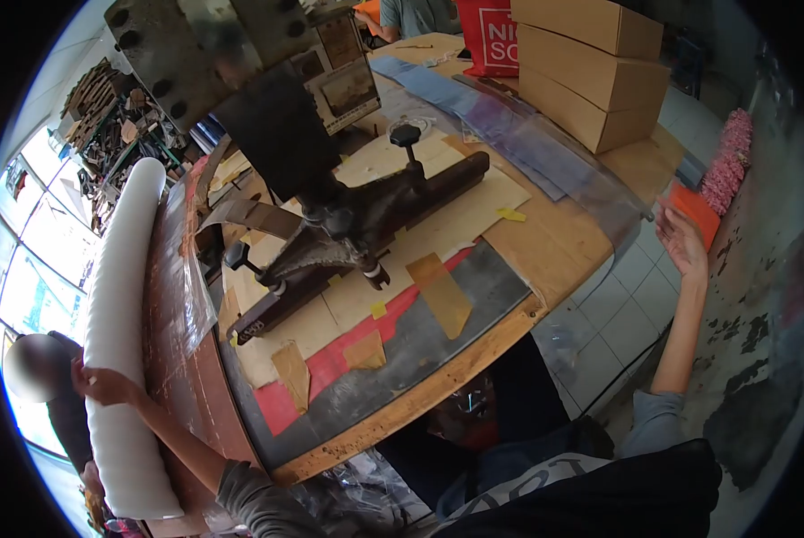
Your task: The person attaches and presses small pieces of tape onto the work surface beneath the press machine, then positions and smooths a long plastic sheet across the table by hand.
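At the right, my right hand point(682, 240) is raised with its fingers closed at the edge of a flat orange piece point(696, 212). The piece's exact kind does not show. Just behind it is a pink fluffy strip point(726, 169). Far over to the left, my left hand point(110, 386) is in front of a tall white foam roll point(124, 296), fingers curled. Whatever those fingers hold, if anything, is hidden. Between my arms stands a dark metal press point(330, 215) over a board point(330, 314) with pieces of tape on it.
Cardboard boxes point(590, 76) are stacked at the back right beside a red bag point(490, 38). Clear plastic sheeting point(590, 215) hangs over the table's right edge. One person point(65, 394) is at the far left, another point(415, 16) behind the table. Wood pieces point(106, 99) fill a rack.
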Tool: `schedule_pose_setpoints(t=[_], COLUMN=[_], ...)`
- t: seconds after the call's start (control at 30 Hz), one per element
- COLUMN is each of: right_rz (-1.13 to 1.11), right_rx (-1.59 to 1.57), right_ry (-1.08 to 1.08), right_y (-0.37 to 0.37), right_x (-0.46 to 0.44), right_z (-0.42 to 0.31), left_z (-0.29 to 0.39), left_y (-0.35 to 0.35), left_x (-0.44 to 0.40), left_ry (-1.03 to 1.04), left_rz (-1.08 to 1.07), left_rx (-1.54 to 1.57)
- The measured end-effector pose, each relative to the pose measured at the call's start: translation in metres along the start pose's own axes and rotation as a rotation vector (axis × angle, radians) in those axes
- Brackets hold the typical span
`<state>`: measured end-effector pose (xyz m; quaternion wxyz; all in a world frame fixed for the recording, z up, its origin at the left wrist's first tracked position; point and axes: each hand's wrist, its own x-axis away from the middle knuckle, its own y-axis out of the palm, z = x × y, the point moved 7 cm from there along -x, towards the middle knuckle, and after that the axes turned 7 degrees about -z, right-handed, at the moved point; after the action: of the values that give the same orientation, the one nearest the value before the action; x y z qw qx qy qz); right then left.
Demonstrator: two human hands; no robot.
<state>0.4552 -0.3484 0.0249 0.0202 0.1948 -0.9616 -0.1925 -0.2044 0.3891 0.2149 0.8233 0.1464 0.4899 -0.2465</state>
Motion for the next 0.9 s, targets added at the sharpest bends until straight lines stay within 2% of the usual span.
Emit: schedule_pose_setpoints(t=[0.03,0.1,0.17,0.2,0.27,0.37,0.4,0.47,0.63,0.73,0.77,0.9], right_rz=[-0.017,-0.089,-0.168,-0.192,-0.248,-0.351,-0.362,-0.383,-0.401,-0.485,-0.512,-0.604], right_rx=[0.048,0.092,0.141,0.151,0.167,0.055,0.070,0.099,0.277,0.227,0.221,0.231], right_ry=[-0.001,-0.043,-0.120,-0.156,-0.230,-0.266,-0.265,-0.272,-0.279,-0.256,-0.255,-0.227], right_y=[0.023,0.046,0.073,0.084,0.106,0.144,0.157,0.183,0.237,0.268,0.277,0.301], right_x=[0.010,0.016,0.018,0.016,0.011,0.006,0.008,0.013,0.016,0.023,0.025,0.034], right_z=[0.000,0.002,-0.001,0.001,0.008,0.024,0.028,0.034,0.053,0.069,0.073,0.087], left_z=[0.051,0.128,0.196,0.242,0.354,0.461,0.481,0.499,0.480,0.452,0.444,0.418], left_y=[-0.043,-0.092,-0.111,-0.118,-0.132,-0.122,-0.121,-0.116,-0.088,-0.077,-0.075,-0.073], left_x=[-0.004,-0.015,-0.003,0.033,0.126,0.259,0.296,0.351,0.392,0.384,0.381,0.375], left_ry=[0.061,0.058,0.326,0.322,0.469,0.585,0.587,0.540,0.302,0.269,0.195,0.188], left_rz=[0.208,0.236,0.200,0.193,-0.221,-0.973,-1.141,-1.365,-1.583,-1.639,-1.719,-1.738], left_rx=[0.097,0.260,0.383,0.768,0.599,1.166,1.254,1.362,1.426,1.285,1.224,1.223])
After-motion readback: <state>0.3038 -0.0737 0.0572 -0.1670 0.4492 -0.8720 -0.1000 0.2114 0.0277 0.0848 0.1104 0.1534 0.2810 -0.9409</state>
